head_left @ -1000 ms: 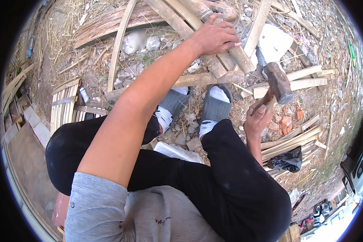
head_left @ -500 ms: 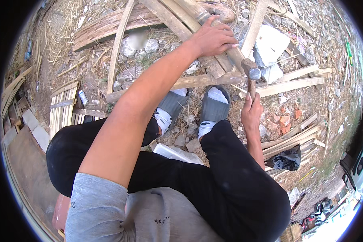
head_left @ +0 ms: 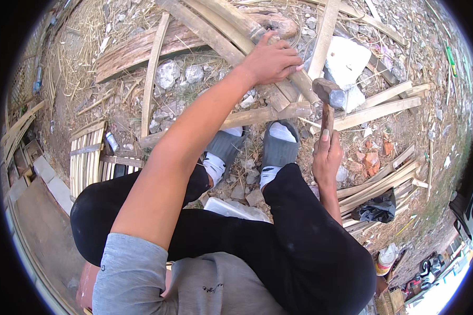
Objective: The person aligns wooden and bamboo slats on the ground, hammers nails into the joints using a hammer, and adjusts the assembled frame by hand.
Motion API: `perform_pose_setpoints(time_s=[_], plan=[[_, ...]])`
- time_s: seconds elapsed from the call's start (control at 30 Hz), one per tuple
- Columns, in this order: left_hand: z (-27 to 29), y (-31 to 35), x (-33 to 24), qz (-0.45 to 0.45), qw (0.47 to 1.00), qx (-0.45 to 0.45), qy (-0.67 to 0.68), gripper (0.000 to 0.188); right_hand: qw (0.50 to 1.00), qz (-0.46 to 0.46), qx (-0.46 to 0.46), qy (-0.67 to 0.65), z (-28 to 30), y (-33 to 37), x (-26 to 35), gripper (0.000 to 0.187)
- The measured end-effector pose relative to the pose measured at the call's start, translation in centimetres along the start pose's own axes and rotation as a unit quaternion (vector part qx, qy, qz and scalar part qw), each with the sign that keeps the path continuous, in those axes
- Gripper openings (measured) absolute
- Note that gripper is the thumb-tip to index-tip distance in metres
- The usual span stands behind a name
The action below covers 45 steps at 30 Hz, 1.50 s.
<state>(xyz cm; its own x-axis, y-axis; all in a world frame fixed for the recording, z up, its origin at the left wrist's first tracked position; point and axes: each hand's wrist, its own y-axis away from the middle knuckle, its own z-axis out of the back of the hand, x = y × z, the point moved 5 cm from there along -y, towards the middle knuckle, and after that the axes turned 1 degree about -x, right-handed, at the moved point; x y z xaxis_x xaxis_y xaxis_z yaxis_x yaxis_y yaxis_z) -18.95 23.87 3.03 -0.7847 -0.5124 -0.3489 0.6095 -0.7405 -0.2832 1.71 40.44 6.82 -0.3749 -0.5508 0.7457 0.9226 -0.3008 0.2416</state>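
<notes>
My right hand (head_left: pixel 327 157) is closed around the wooden handle of a hammer (head_left: pixel 327 118), held upright with its worn metal head uppermost. The head is beside the near end of a pale wooden pole (head_left: pixel 304 85); whether they touch I cannot tell. My left hand (head_left: pixel 273 60) grips that pole from above, fingers curled over it, its palm side hidden. Beneath and beside the pole lie more long wooden strips (head_left: pixel 207 31). A shorter length of wood (head_left: pixel 265 116) lies crosswise just beyond my sandalled feet.
A weathered log (head_left: pixel 147 47) lies at the far left, with a thin curved strip (head_left: pixel 155 73) nearby. White blocks (head_left: pixel 348 58) stand right of the pole. Stacked strips (head_left: pixel 378 184), a black plastic bag (head_left: pixel 378 207) and broken red brick (head_left: pixel 372 163) are at right, among rubble and straw.
The view has shifted slightly, with the feet and ground lower in it. The pole's near end sits a little lower beside the hammer head. Both hands keep their hold.
</notes>
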Motion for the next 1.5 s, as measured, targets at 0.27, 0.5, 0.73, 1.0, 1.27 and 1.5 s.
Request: perform_pose_setpoints(time_s=[0.27,0.5,0.73,1.0,1.27,1.5], plan=[[0.7,-2.3,0.3,-0.017,0.995,0.094,0.018,0.028,0.925,-0.212,-0.119,-0.293,0.8,5.5,-5.1,0.042],[5.4,-4.8,2.9,0.020,0.991,0.096,0.094,0.032,0.909,-0.297,-0.146,-0.252,1.2,10.3,-8.8,0.036],[6.8,-5.7,3.1,0.022,0.993,0.054,0.104,0.027,0.899,-0.322,-0.122,-0.271,0.0,11.4,-9.3,0.035],[5.6,-4.9,-1.2,-0.049,0.996,0.045,0.065,0.017,0.919,-0.277,-0.121,-0.253,0.0,10.2,-7.8,0.035],[17.0,-6.5,4.4,0.103,0.938,-0.011,0.331,0.029,0.917,-0.311,-0.093,-0.231,-0.4,11.3,-9.5,0.034],[26.0,-7.2,8.2,-0.016,0.800,-0.066,0.596,0.032,0.908,-0.309,-0.105,-0.264,-1.2,13.1,-10.8,0.029]])
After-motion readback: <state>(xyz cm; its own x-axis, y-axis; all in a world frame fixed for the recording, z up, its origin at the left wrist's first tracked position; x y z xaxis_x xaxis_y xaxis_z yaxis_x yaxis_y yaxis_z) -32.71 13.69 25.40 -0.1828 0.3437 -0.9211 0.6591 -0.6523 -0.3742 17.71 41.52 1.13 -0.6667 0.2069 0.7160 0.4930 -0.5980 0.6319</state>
